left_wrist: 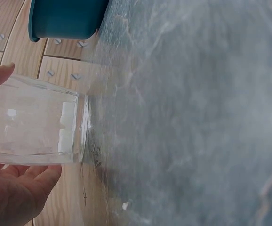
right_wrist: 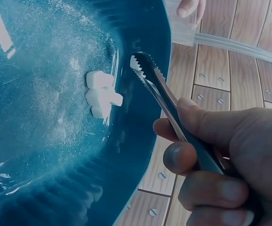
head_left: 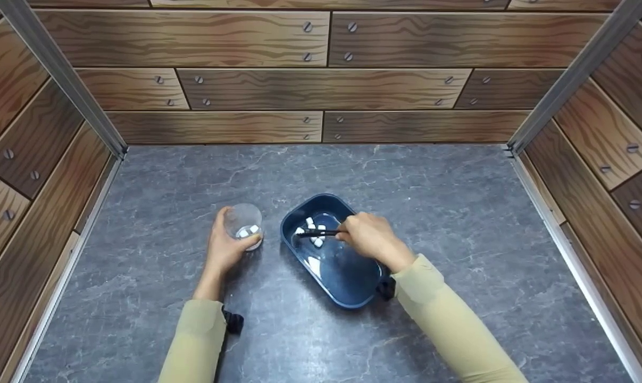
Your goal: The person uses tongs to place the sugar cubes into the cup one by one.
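Note:
My left hand (head_left: 227,247) holds a clear cup (head_left: 244,215) upright on the tabletop, thumb and fingers around its sides. Two small white cubes (left_wrist: 66,127) lie on the cup's bottom. To the right of it, a dark blue basin (head_left: 347,282) contains several more white cubes (right_wrist: 100,94) towards its far left end. My right hand (head_left: 371,236) grips black-handled tongs (right_wrist: 166,99) with serrated metal tips, reaching over the basin. At the tips a bit of white shows; whether it is a cube pinched there I cannot tell.
The grey marbled tabletop (head_left: 448,213) is bounded by wood-patterned panels (head_left: 321,90) at the back and both sides. Metal strips (head_left: 581,276) run along its side edges. The basin's raised rim stands between the tongs and the cup.

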`<action>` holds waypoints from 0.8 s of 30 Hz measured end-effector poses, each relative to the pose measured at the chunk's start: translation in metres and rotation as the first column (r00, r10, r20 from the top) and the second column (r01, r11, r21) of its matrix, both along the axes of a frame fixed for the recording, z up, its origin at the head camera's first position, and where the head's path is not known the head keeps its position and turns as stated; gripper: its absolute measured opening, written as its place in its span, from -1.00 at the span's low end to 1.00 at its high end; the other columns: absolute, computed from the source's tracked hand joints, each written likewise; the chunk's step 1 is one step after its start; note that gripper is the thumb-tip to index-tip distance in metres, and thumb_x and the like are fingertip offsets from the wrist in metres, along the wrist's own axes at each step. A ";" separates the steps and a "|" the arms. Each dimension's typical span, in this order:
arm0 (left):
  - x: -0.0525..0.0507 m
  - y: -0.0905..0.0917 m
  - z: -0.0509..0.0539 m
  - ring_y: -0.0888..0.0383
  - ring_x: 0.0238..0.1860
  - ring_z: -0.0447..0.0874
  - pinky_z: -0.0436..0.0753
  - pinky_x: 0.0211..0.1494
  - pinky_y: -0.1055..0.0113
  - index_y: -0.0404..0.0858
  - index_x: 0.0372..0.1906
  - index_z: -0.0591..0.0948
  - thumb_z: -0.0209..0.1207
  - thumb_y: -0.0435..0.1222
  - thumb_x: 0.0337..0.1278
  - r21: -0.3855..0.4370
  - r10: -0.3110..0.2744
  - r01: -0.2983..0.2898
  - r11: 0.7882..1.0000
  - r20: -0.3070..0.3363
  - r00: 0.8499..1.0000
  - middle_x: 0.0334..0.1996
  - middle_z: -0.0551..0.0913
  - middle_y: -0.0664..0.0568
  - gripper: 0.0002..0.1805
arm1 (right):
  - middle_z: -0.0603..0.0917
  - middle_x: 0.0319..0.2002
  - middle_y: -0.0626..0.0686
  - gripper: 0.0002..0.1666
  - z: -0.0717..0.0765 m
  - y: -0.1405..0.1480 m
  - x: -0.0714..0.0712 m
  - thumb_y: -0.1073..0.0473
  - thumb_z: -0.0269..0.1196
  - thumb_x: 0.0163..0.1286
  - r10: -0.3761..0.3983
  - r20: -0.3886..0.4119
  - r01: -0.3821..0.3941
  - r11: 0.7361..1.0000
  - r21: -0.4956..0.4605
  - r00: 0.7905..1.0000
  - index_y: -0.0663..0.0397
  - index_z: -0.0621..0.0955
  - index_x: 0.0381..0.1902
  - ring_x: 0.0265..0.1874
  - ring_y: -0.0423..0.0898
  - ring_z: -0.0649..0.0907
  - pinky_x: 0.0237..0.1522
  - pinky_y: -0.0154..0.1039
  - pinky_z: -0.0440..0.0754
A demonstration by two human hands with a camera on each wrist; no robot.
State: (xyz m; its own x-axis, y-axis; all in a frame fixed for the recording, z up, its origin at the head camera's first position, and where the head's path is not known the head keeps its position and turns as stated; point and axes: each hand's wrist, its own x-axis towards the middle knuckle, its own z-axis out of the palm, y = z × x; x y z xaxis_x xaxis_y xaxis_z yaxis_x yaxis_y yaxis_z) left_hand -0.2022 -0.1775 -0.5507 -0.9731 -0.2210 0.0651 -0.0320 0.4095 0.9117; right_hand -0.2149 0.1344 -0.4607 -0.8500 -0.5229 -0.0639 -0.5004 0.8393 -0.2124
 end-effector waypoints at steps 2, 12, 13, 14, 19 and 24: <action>0.000 0.000 -0.001 -0.21 0.29 0.32 0.31 0.33 -0.04 -0.28 0.38 0.26 0.55 -0.25 -0.32 -0.001 -0.002 0.002 1.000 0.003 1.000 0.31 0.34 -0.33 0.04 | 0.57 -0.62 -0.10 -0.80 0.000 0.003 0.001 0.04 0.29 0.37 0.002 -0.012 -0.002 1.000 -0.007 1.000 -0.04 0.76 -0.39 -0.61 -0.10 0.52 -0.58 -0.09 0.48; 0.000 0.000 0.000 -0.21 0.31 0.29 0.29 0.35 -0.03 -0.28 0.41 0.23 0.54 -0.24 -0.30 -0.007 0.000 0.000 1.000 0.020 1.000 0.33 0.31 -0.33 0.06 | 0.58 -0.59 -0.08 -0.79 0.005 0.009 0.004 0.05 0.28 0.39 0.005 -0.030 -0.007 0.999 -0.052 1.000 -0.01 0.75 -0.38 -0.60 -0.11 0.51 -0.55 -0.11 0.49; 0.000 0.000 0.000 -0.21 0.31 0.28 0.29 0.35 -0.03 -0.27 0.41 0.23 0.54 -0.24 -0.30 -0.007 0.000 0.000 1.000 0.023 1.000 0.33 0.31 -0.33 0.06 | 0.58 -0.59 -0.08 -0.79 0.005 0.009 0.004 0.05 0.27 0.39 0.005 -0.029 -0.007 0.999 -0.053 1.000 -0.01 0.74 -0.37 -0.61 -0.11 0.50 -0.56 -0.12 0.49; 0.000 0.000 0.000 -0.21 0.32 0.28 0.28 0.35 -0.03 -0.27 0.41 0.22 0.54 -0.24 -0.30 -0.006 0.000 0.000 1.000 0.024 1.000 0.33 0.30 -0.34 0.07 | 0.60 -0.58 -0.07 -0.79 0.006 0.009 0.005 0.04 0.26 0.40 0.003 -0.030 -0.005 0.999 -0.054 1.000 -0.01 0.75 -0.35 -0.61 -0.11 0.51 -0.55 -0.12 0.50; 0.000 0.000 0.001 -0.22 0.33 0.26 0.27 0.36 -0.04 -0.27 0.42 0.22 0.55 -0.22 -0.30 -0.007 -0.001 0.001 1.000 0.029 1.000 0.34 0.29 -0.33 0.08 | 0.71 -0.40 0.02 -0.75 0.013 0.007 0.008 0.04 0.26 0.41 -0.048 -0.022 0.046 0.997 -0.065 0.999 0.00 0.77 -0.12 -0.50 -0.04 0.63 -0.46 -0.02 0.58; 0.000 0.000 0.001 -0.21 0.32 0.27 0.29 0.34 -0.05 -0.27 0.40 0.23 0.56 -0.21 -0.29 -0.007 -0.004 0.004 1.000 0.021 1.000 0.34 0.30 -0.31 0.06 | 0.70 -0.45 0.00 -0.79 0.019 -0.001 0.010 0.04 0.24 0.42 -0.080 -0.043 0.077 0.994 -0.080 0.996 -0.06 0.77 -0.17 -0.49 -0.01 0.64 -0.46 0.00 0.57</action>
State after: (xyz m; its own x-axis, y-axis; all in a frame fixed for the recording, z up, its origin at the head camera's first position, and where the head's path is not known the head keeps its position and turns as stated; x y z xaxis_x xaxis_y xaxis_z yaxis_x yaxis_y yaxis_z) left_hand -0.2024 -0.1776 -0.5502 -0.9752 -0.2166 0.0461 -0.0494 0.4158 0.9081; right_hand -0.2045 0.1338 -0.4412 -0.8897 -0.4562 0.0148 -0.4443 0.8581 -0.2576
